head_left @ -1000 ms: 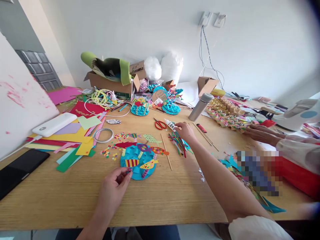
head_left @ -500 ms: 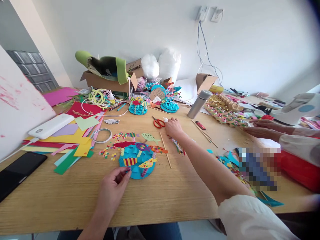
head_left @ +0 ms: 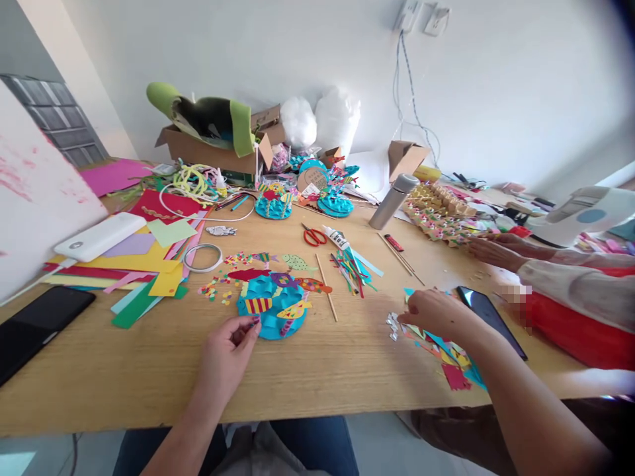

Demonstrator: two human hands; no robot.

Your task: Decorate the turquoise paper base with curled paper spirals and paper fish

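Observation:
Close to the table's front, my left hand (head_left: pixel 233 344) pinches a small purple piece of paper (head_left: pixel 256 321) at the left front edge of a round blue paper base (head_left: pixel 270 324). Paper fish stand on that base, including a red-and-yellow striped fish (head_left: pixel 258 303) beside my fingertips and a yellow fish (head_left: pixel 292 309). To the right, my right hand (head_left: pixel 439 314) hovers low over a pile of coloured paper scraps (head_left: pixel 454 360), fingers bent and closed. Its fingertips are beside small silvery scraps (head_left: pixel 392 326); what they hold, if anything, is hidden.
Mid-table lie a glue bottle (head_left: pixel 336 237), thin paper strips (head_left: pixel 354 271), red scissors (head_left: pixel 314 236), a wooden stick (head_left: pixel 326 287) and a tape roll (head_left: pixel 202 258). A steel flask (head_left: pixel 393 203) stands behind. Another person's hands (head_left: pixel 501 251) work at right, near a phone (head_left: pixel 491 320).
My right hand has left the glue bottle and moved right and nearer, over the scraps. The bottle and paper strips now show. My left hand keeps its pinch beside the blue base.

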